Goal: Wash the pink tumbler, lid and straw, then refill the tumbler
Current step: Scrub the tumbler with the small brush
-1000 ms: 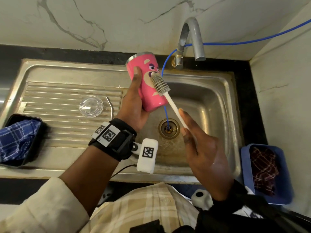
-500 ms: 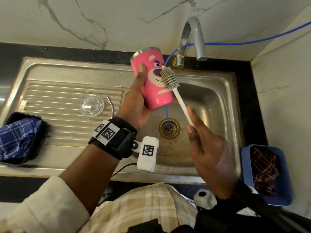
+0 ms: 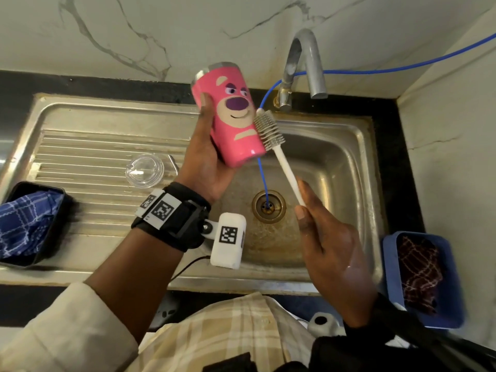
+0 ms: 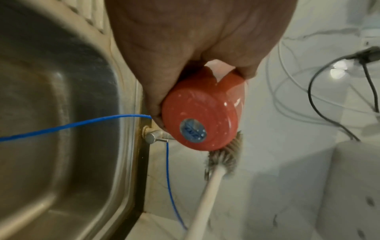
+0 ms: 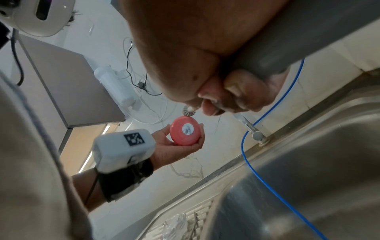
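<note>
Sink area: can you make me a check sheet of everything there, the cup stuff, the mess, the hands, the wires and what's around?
Surface: steel sink, ribbed drainboard on its left.
Job's things: pink tumbler held over the basin, tilted; brush bristles against its side; clear lid on the drainboard; thin metal straw beside the lid.
Clutter: black tray with blue cloth; blue tray with dark cloth.
Hands: left hand has its grip round the tumbler; right hand grips the brush handle.
Cables: blue hose runs from the wall into the drain.
Surroundings: tap, no water seen running; marble wall.
</note>
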Action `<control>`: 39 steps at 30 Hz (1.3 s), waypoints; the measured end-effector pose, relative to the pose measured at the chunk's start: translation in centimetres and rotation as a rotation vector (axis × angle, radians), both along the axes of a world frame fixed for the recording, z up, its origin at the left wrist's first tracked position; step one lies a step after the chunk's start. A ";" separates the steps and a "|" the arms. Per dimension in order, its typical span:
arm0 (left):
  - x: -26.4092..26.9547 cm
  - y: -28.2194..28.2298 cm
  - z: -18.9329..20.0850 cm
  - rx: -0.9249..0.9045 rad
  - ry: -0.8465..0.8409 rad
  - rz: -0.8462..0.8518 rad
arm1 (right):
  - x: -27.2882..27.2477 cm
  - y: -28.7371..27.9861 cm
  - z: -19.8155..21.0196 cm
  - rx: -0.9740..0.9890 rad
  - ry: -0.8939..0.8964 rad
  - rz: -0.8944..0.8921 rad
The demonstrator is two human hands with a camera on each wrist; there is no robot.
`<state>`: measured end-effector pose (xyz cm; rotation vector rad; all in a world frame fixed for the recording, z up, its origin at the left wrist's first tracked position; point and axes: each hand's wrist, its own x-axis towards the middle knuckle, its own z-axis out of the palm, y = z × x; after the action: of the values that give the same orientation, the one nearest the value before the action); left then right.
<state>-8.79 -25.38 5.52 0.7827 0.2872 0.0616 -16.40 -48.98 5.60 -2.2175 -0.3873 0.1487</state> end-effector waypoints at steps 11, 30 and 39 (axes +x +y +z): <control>-0.3 -0.4 -0.3 -0.018 -0.002 0.015 | 0.9 0.6 0.2 -0.001 -0.022 -0.008; -0.2 0.5 0.2 -0.119 0.073 0.095 | 0.5 0.4 -1.4 0.013 0.044 0.006; 0.1 0.4 0.0 -0.191 0.069 0.136 | 0.4 -0.7 -1.0 -0.012 0.067 -0.004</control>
<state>-8.69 -25.00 5.55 0.5758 0.4051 0.1335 -16.05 -49.66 4.56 -2.2190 -0.3461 0.2226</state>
